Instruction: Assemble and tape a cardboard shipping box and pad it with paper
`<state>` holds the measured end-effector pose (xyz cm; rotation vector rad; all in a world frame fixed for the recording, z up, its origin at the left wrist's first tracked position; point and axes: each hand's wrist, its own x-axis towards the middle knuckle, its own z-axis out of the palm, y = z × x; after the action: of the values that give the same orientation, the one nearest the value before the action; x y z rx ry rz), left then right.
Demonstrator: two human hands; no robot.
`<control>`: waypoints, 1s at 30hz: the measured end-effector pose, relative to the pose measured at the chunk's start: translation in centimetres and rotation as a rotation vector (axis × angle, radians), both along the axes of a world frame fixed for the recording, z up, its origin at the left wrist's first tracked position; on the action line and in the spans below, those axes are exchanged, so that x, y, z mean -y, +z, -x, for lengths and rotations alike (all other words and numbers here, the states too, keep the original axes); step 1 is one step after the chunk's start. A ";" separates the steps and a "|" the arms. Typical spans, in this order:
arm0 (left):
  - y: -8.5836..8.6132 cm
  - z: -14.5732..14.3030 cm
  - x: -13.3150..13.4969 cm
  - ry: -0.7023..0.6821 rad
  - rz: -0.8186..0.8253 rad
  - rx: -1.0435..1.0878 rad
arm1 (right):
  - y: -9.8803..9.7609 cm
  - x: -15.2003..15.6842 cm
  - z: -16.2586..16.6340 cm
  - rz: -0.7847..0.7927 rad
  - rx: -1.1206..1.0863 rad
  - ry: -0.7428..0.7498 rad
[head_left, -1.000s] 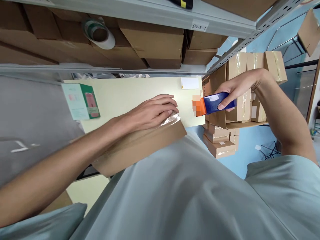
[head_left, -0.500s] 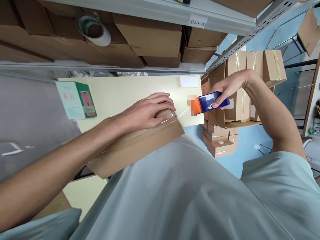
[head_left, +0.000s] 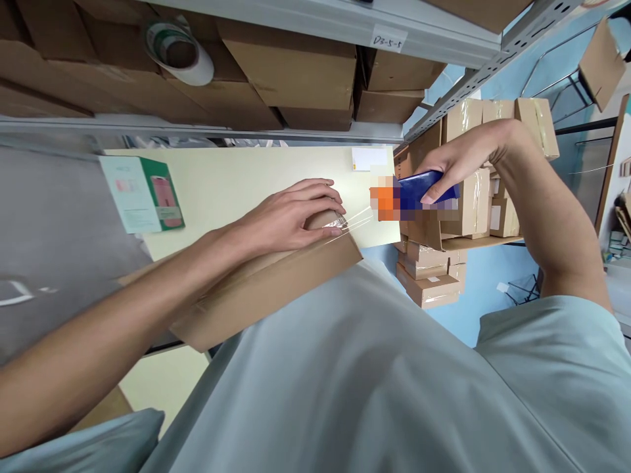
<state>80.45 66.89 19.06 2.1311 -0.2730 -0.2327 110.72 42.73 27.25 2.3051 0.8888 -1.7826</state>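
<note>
"One box (head_left: 276, 295), brown and oblong, occupies the centre, aslant against the front of the shirt (head_left: 320, 374), its right end higher in view. What supports it?"

"Its support cannot be told; the table (head_left: 221, 177) extends just beyond it. Note the left hand (head_left: 300, 213), palm down on the upper face near the right end, fingers extended and slightly bent, laid on the box rather than clasping it."

"And the bright lines beside the fingertips?"

"Clear tape (head_left: 359, 222), running straight from the box's right end to the dispenser (head_left: 424, 189), whose body is blue and whose orange head is obscured by coarse blocks."

"State of the right hand (head_left: 458, 157)?"

"Closed round the dispenser's blue body, wrist bent, thumb on the near side; it is well apart from the box, at the table's right end."

"What else does the table bear?"

"A green-and-white pack (head_left: 142, 195) at the left end, and a white card (head_left: 369, 159) near the far right corner."

"Farther outward?"

"Above, a grey shelf (head_left: 305, 20) with a label (head_left: 389, 38) reading D3-5-5; cartons (head_left: 296, 59) line it, with a white roll (head_left: 197, 66) among them. At right, sealed boxes (head_left: 463, 120) are grouped at a large carton (head_left: 421, 231); a smaller stack (head_left: 428, 288) is on the blue floor (head_left: 473, 312)."
</note>
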 end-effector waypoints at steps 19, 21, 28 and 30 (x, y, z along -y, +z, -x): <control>-0.5 0.7 0.5 -0.003 -0.109 0.054 | 0.5 -2.1 1.7 0.166 -0.383 0.301; -0.4 0.6 0.5 0.003 -0.094 0.049 | 0.5 -2.8 2.8 0.177 -0.339 0.324; -0.3 0.4 0.7 0.016 -0.060 0.018 | -4.3 -2.8 6.0 -0.144 0.023 0.211; -0.2 0.3 0.7 0.018 -0.054 0.020 | -5.4 -2.8 7.2 -0.118 0.058 0.237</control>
<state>80.12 66.19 18.83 2.1900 -0.2617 -0.2100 103.47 45.49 21.85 2.1955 1.2292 -1.5980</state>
